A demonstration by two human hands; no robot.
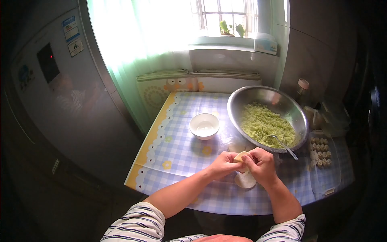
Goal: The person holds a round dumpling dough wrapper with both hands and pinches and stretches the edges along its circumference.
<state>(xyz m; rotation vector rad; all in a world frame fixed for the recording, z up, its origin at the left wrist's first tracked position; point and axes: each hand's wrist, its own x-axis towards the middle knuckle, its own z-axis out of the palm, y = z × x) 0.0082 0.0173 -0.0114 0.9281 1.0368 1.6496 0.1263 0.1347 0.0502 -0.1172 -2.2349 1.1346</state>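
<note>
Between my two hands, just above the front part of the table, is a folded dumpling wrapper [241,156]. My left hand [224,164] pinches its left side, and my right hand [261,164] presses on it from the right with thumb and fingers. Whether filling lies inside the fold cannot be made out. Below my hands a pale round wrapper stack [246,180] rests on the tablecloth, partly covered by them. Behind and to the right stands a big metal bowl [300,117] of chopped green filling [266,125], with a spoon [284,146] leaning on its near rim.
A small white bowl [204,126] stands left of the metal bowl on the checked tablecloth [173,141]. At the right, a clear tray [325,177] holds several small dumplings [321,151]. A lidded jar [302,86] is at the back right. The refrigerator [60,101] borders the left side.
</note>
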